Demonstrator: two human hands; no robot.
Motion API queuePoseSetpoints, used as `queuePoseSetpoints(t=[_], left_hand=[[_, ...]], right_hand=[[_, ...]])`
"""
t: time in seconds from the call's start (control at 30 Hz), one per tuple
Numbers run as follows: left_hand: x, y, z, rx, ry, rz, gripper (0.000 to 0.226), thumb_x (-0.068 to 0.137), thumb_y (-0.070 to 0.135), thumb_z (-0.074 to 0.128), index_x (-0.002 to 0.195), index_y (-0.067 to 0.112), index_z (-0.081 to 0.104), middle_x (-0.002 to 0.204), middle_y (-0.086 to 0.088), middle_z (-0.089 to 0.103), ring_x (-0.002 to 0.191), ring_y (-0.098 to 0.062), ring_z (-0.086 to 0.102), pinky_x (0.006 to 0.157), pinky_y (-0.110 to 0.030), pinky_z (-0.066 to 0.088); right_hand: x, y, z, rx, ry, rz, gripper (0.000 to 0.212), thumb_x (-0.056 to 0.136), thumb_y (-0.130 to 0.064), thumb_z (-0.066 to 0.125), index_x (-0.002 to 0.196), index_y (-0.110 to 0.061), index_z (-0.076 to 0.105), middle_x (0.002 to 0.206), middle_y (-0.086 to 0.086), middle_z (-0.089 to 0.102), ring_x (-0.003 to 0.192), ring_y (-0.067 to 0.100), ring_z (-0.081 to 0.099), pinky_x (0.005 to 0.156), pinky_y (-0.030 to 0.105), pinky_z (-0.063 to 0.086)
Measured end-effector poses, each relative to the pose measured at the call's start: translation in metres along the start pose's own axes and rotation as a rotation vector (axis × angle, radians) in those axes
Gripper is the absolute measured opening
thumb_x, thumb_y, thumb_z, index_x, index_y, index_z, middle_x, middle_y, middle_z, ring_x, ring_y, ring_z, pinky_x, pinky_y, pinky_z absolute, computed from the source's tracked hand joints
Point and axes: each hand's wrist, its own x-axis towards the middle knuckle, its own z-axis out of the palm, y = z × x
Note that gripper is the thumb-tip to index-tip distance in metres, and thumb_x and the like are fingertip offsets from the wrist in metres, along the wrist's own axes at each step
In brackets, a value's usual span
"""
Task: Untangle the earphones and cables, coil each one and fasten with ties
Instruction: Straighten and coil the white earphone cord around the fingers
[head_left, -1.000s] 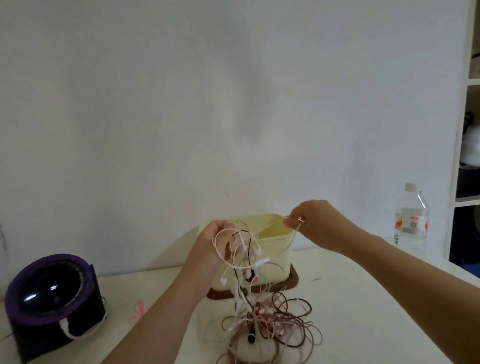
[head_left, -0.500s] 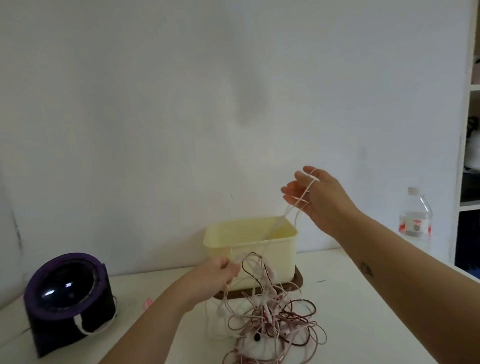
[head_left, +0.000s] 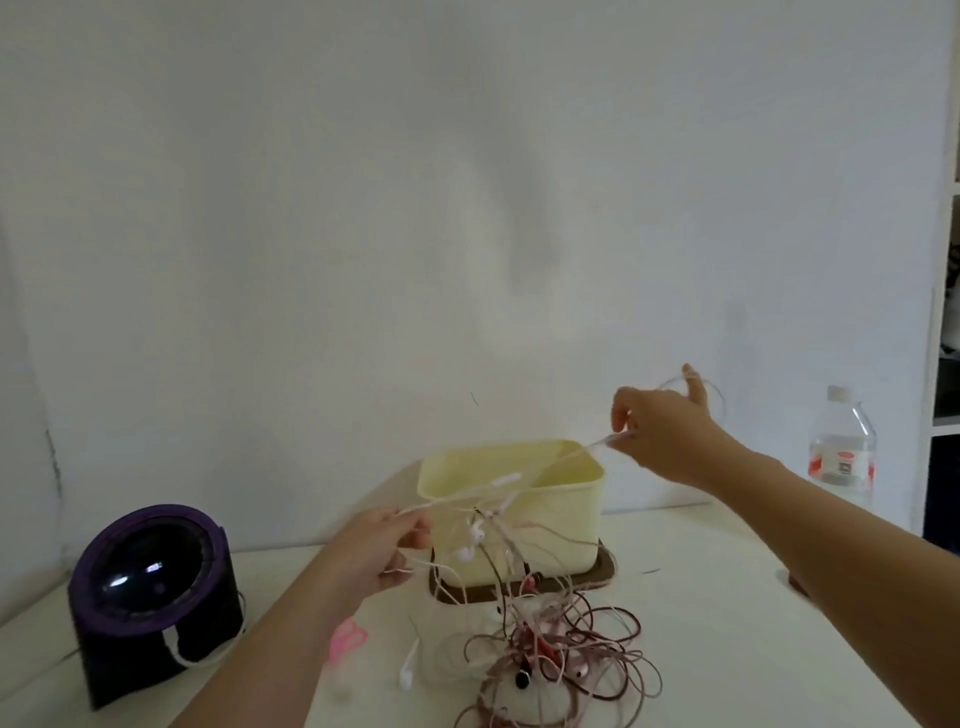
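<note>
My left hand (head_left: 379, 551) pinched the white earphone cable (head_left: 501, 480) between thumb and fingertips, low down and just in front of the pale yellow tub (head_left: 566, 519). My right hand (head_left: 667, 436) was held higher, to the right of the tub's rim. Its thumb and forefinger pinched the same cable, and one finger pointed up with a thin loop of wire around it. Blur hid how that loop sat.

The cable ran taut on a slope from my left hand up to my right, crossing over the open top of the tub, with its in-line remote about midway. Below the middle of that span a knot hung, and white earbuds (head_left: 470, 540) dangled from it against the tub's front wall. More strands dropped from the knot into the tangle of cables (head_left: 561, 665), brownish-pink and white, heaped on the white table (head_left: 753, 623) just in front of the tub. A lone white earbud (head_left: 408, 675) lay on the table at the heap's left edge. A small pink tie (head_left: 345, 639) lay just beside my left forearm.

The tub stood on a dark brown tray (head_left: 608, 569). A purple-and-black device with a glossy domed front (head_left: 150, 587) sat at the table's left. A clear water bottle (head_left: 841, 457) stood at the right near the wall, beside a white shelf unit (head_left: 943, 312).
</note>
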Motion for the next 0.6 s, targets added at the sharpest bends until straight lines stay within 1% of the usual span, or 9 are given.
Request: queuePoseSetpoints(t=[0.03,0.07,0.1,0.13,0.17,0.2,0.3,0.47,0.6], left_hand=[[0.001,0.001,-0.005,-0.099,0.005,-0.024,0.019,0.095,0.015,0.049,0.086,0.011,0.065,0.068,0.0,0.062,0.051,-0.009,0.039,0.061,-0.024,0.044],[0.002,0.001,-0.009,-0.178,0.003,-0.046,0.018,0.095,0.015,0.049,0.088,0.011,0.065,0.065,0.0,0.063,0.054,-0.01,0.041,0.062,-0.025,0.043],[0.004,0.001,-0.012,-0.229,-0.002,-0.063,0.018,0.095,0.016,0.049,0.09,0.012,0.066,0.063,0.001,0.064,0.057,-0.011,0.044,0.062,-0.025,0.043],[0.005,0.001,-0.014,-0.249,-0.006,-0.077,0.017,0.095,0.017,0.05,0.091,0.013,0.066,0.065,0.001,0.065,0.059,-0.011,0.045,0.063,-0.026,0.043],[0.006,0.001,-0.014,-0.241,-0.009,-0.089,0.016,0.094,0.017,0.052,0.091,0.013,0.067,0.07,0.0,0.066,0.061,-0.012,0.046,0.065,-0.027,0.043],[0.007,0.001,-0.013,-0.226,-0.017,-0.101,0.014,0.092,0.018,0.055,0.09,0.013,0.068,0.075,-0.001,0.067,0.061,-0.012,0.047,0.066,-0.028,0.045],[0.005,0.002,-0.007,-0.194,-0.101,-0.136,0.013,0.09,0.018,0.058,0.088,0.015,0.07,0.079,-0.002,0.067,0.063,-0.012,0.049,0.068,-0.031,0.048],[-0.001,0.011,-0.003,-0.021,-0.269,-0.106,0.025,0.095,0.021,0.047,0.104,0.017,0.07,0.077,0.001,0.061,0.069,-0.013,0.053,0.071,-0.031,0.051],[-0.009,0.027,0.003,0.263,-0.44,-0.044,0.031,0.098,0.026,0.039,0.112,0.027,0.067,0.087,0.002,0.056,0.081,-0.014,0.052,0.084,-0.035,0.05]], right_hand=[[0.001,0.004,-0.004,0.225,-0.005,0.105,0.014,0.09,-0.031,0.058,0.08,-0.023,0.055,0.058,-0.009,0.063,0.085,0.011,0.061,0.114,0.046,0.011],[0.002,0.007,-0.009,0.524,-0.009,0.209,0.011,0.091,-0.021,0.057,0.081,-0.019,0.062,0.054,-0.007,0.065,0.083,0.013,0.063,0.105,0.042,0.031],[0.002,0.008,-0.015,0.845,-0.005,0.307,0.013,0.092,-0.012,0.054,0.087,-0.012,0.066,0.053,-0.005,0.066,0.078,0.014,0.065,0.09,0.031,0.043],[0.002,0.007,-0.021,1.104,-0.022,0.4,0.017,0.093,-0.008,0.049,0.093,-0.005,0.066,0.053,-0.003,0.066,0.072,0.014,0.065,0.075,0.025,0.047],[0.001,0.005,-0.026,1.278,-0.059,0.478,0.021,0.096,-0.01,0.044,0.095,-0.004,0.064,0.054,0.0,0.067,0.069,0.014,0.065,0.07,0.025,0.046],[0.0,0.003,-0.029,1.373,-0.102,0.527,0.025,0.098,-0.015,0.04,0.096,-0.007,0.063,0.059,0.0,0.069,0.073,0.015,0.065,0.076,0.031,0.044],[0.001,-0.005,-0.034,1.467,-0.16,0.511,0.027,0.099,-0.021,0.034,0.099,-0.014,0.061,0.085,0.0,0.075,0.09,0.016,0.067,0.096,0.049,0.03],[0.003,-0.016,-0.034,1.442,-0.168,0.471,0.019,0.096,-0.021,0.041,0.099,-0.018,0.06,0.096,0.004,0.075,0.101,0.019,0.065,0.1,0.047,0.032],[0.004,-0.017,-0.036,1.465,-0.17,0.454,0.021,0.097,-0.02,0.042,0.103,-0.017,0.061,0.097,0.005,0.075,0.108,0.022,0.063,0.097,0.046,0.038]])
